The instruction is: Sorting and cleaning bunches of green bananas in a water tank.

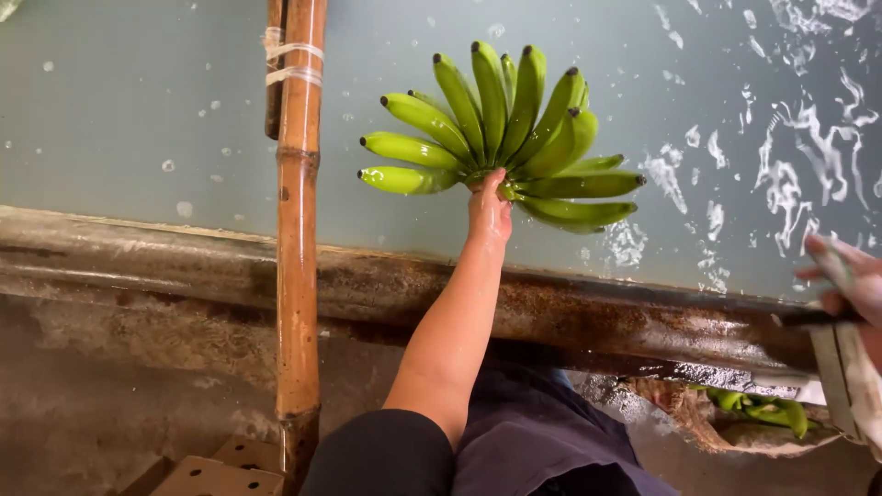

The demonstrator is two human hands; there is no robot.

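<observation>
so, from my remote seat, starting at the left: a cardboard box (216, 476) sits low on the wet floor, and a bamboo pole (299, 230) stands upright just beside it, crossing the rusty tank rim (138, 253). further along, my left hand (489, 213) reaches over that rim, fingers closed around the crown of a hand of green bananas (501, 138), which fans out above the pale water (138, 110) of the wash tank. foam (790, 174) floats toward the right. at the far right edge my right hand (850, 285) is curled around a dark knife handle (813, 319); the blade i cannot tell. below it, more green bananas (763, 409) lie on the floor.
</observation>
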